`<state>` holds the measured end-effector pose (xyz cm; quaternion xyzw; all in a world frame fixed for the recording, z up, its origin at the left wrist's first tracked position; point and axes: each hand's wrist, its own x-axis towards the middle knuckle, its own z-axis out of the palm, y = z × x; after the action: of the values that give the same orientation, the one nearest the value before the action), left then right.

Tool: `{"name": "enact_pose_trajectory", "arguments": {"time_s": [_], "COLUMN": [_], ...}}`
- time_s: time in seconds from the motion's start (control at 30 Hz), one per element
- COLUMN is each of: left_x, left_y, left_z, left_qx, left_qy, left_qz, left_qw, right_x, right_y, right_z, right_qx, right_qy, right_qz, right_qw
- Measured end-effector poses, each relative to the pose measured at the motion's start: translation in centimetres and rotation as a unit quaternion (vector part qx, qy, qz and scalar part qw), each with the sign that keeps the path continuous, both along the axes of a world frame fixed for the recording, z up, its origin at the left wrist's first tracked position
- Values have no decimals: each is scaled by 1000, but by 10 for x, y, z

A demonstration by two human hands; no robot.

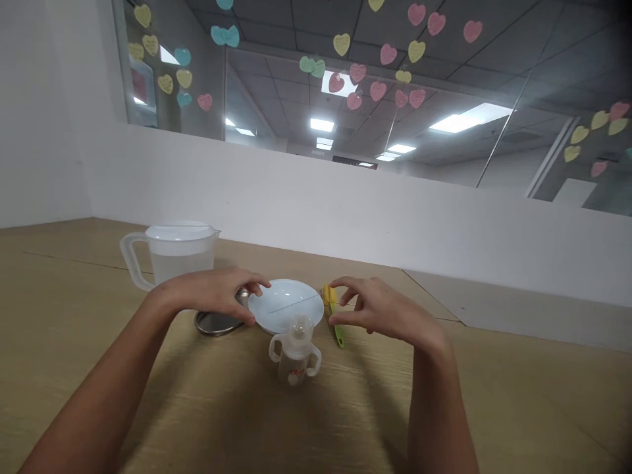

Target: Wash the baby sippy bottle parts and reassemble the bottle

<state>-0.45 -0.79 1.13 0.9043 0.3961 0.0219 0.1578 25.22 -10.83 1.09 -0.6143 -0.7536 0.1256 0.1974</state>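
Spreading beneath both hands, a light wood table (74, 368) carries everything here, and a low white wall (316, 204) runs beyond the fingers, with paper hearts (378, 91) on the glass above it. Beyond and left of the left fingers stands a clear plastic pitcher (170, 263) with a white lid, holding water. At the left fingertips lies a white plate (286, 306). The left hand (212, 296) is half open, fingers and thumb curved against the plate's rim, not clearly gripping it. Under that palm sits a round steel dish (217, 322). Below the fingers of both hands stands a baby bottle (296, 355) with 2 handles. The right hand (385, 309) is also half open, its fingers (351, 283) curved around a yellow-green bottle brush (337, 332); whether they touch it, I cannot tell.
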Motion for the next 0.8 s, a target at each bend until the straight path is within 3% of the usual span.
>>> {"name": "enact_pose_trajectory", "arguments": {"time_s": [0.13,0.33,0.5,0.8], "left_x": [21,58,63,68], "left_y": [5,14,19,40], "left_z": [-16,-50,-61,-80], "left_qx": [11,-48,-76,-127], "left_qy": [-6,-22,-49,-62], "left_qz": [-62,-166,-180,-201], "left_qw": [998,985,980,969], "right_x": [-11,-37,-38,-35], "right_y": [19,38,44,44], "right_z": [-12,-28,-32,-28], "right_qx": [-9,-45,-60,-56], "right_qy": [-38,-111,-156,-152], "right_qz": [27,81,67,103], "right_qw": [999,989,984,981]}}
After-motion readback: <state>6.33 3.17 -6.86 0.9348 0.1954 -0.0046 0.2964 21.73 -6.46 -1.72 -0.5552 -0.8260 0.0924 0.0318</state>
